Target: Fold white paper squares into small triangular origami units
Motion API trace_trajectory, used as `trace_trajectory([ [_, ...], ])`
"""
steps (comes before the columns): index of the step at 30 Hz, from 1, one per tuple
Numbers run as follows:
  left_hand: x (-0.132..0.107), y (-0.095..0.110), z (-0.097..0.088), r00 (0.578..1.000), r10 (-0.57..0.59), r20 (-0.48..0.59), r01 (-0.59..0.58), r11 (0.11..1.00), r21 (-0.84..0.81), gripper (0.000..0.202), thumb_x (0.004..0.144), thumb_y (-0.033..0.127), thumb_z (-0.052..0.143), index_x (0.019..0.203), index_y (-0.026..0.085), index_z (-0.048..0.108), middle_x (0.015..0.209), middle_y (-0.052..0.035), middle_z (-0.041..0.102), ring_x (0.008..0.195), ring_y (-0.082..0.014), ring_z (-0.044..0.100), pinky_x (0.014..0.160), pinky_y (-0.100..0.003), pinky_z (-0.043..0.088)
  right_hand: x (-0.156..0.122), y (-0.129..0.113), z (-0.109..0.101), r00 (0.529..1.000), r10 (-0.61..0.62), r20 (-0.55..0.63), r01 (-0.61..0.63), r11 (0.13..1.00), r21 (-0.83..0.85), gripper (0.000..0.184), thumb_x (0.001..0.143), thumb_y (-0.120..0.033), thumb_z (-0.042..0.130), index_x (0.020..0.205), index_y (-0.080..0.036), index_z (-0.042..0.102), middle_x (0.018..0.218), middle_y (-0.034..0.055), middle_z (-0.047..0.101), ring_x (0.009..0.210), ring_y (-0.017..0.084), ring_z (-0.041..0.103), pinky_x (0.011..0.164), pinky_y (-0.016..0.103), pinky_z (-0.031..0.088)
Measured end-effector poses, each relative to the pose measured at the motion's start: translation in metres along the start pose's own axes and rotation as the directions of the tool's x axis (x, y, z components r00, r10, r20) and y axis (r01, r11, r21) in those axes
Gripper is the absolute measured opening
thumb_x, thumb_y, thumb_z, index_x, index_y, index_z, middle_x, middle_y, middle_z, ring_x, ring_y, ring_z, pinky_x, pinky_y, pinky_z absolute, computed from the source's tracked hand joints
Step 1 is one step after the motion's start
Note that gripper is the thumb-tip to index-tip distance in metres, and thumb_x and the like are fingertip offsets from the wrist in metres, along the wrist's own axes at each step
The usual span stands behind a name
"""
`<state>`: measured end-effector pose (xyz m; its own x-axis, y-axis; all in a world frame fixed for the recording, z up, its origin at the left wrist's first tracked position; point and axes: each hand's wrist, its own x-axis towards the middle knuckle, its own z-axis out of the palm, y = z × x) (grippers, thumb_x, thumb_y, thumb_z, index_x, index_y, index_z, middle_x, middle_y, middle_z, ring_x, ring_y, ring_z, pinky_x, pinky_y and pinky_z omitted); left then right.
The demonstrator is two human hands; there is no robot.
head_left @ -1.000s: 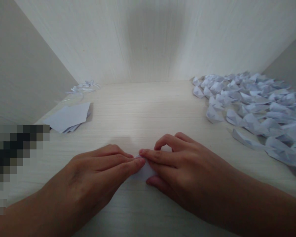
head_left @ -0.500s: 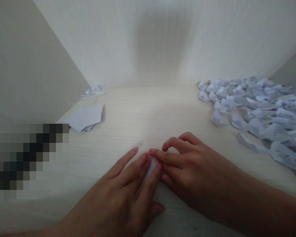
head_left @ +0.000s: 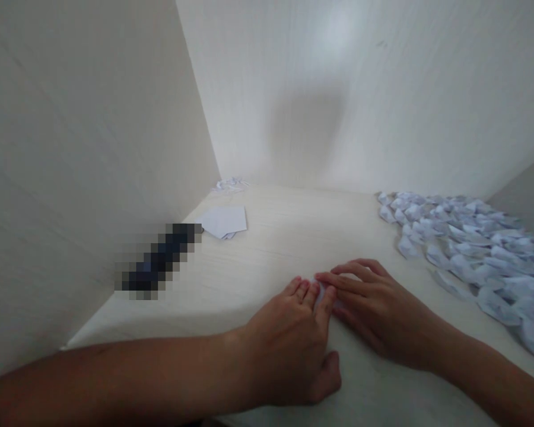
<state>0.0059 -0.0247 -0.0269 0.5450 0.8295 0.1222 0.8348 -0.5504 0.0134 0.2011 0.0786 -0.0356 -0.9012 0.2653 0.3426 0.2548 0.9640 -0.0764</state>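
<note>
A small folded piece of white paper (head_left: pixel 325 295) lies on the pale wooden desk (head_left: pixel 271 261), almost wholly covered by my hands. My left hand (head_left: pixel 293 338) lies flat over it with fingers stretched out and pressing down on its left part. My right hand (head_left: pixel 374 302) rests beside it, its fingers curled and pressed on the paper's right part, fingertips meeting those of the left hand.
A large heap of folded white paper pieces (head_left: pixel 467 249) spreads over the right of the desk. A small stack of flat white sheets (head_left: pixel 225 220) lies at the back left, with paper scraps (head_left: pixel 229 185) in the corner. A pixelated dark patch (head_left: pixel 160 261) sits by the left wall.
The view has swung left and back, so the hands appear smaller and lower right. My left hand has gone from pinching the paper to lying flat over it.
</note>
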Motion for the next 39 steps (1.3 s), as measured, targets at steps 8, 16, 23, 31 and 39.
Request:
trace_trajectory([
  [8,0.003,-0.002,0.012,0.992,0.001,-0.13,-0.002,1.0,-0.009,0.088,0.096,0.059,0.041,0.145,-0.014,0.04,0.146,-0.0331,0.051,0.13,-0.0357,0.059,0.112,-0.041,0.042,0.0,-0.012,0.0,0.985,0.165,0.04,-0.164,0.986,-0.034,0.026,0.098,-0.022,0.048,0.121,-0.021,0.062,0.117,0.0116,0.073,0.112,0.028,0.066,0.1,0.051,0.046],
  [16,0.005,-0.002,0.008,0.988,-0.015,-0.154,0.016,1.0,0.001,0.086,0.097,0.063,0.042,0.141,-0.01,0.047,0.144,-0.032,0.053,0.125,-0.0353,0.062,0.106,-0.046,0.044,0.003,-0.025,0.004,0.904,0.427,0.029,-0.428,0.9,0.087,0.028,0.098,-0.035,0.049,0.118,-0.021,0.063,0.118,0.0126,0.073,0.111,0.029,0.068,0.099,0.051,0.05],
  [23,0.008,-0.004,0.004,0.996,-0.046,-0.07,0.043,0.998,-0.045,0.084,0.096,0.062,0.045,0.142,-0.009,0.047,0.148,-0.0318,0.05,0.13,-0.0354,0.057,0.11,-0.048,0.039,0.029,-0.024,-0.007,0.719,0.692,0.06,-0.69,0.702,0.178,0.02,0.087,-0.031,0.061,0.102,-0.02,0.068,0.098,0.0083,0.078,0.089,0.024,0.075,0.081,0.037,0.058],
  [31,0.008,-0.007,-0.004,0.995,-0.062,-0.084,0.054,0.994,-0.094,0.079,0.095,0.057,0.049,0.137,-0.009,0.05,0.13,-0.0287,0.064,0.113,-0.0328,0.064,0.106,-0.054,0.039,0.06,-0.02,-0.011,0.553,0.811,0.19,-0.827,0.561,0.015,0.015,0.081,-0.016,0.065,0.089,-0.016,0.076,0.087,0.0094,0.079,0.08,0.022,0.074,0.073,0.03,0.053],
  [39,0.008,-0.005,0.001,0.993,-0.05,-0.105,0.044,0.997,-0.061,0.077,0.096,0.055,0.047,0.138,-0.01,0.048,0.13,-0.0291,0.064,0.111,-0.033,0.065,0.1,-0.05,0.042,0.063,-0.036,-0.014,0.509,0.849,0.142,-0.839,0.526,-0.139,0.017,0.085,-0.019,0.06,0.09,-0.014,0.075,0.088,0.0134,0.079,0.081,0.025,0.073,0.07,0.032,0.049],
])
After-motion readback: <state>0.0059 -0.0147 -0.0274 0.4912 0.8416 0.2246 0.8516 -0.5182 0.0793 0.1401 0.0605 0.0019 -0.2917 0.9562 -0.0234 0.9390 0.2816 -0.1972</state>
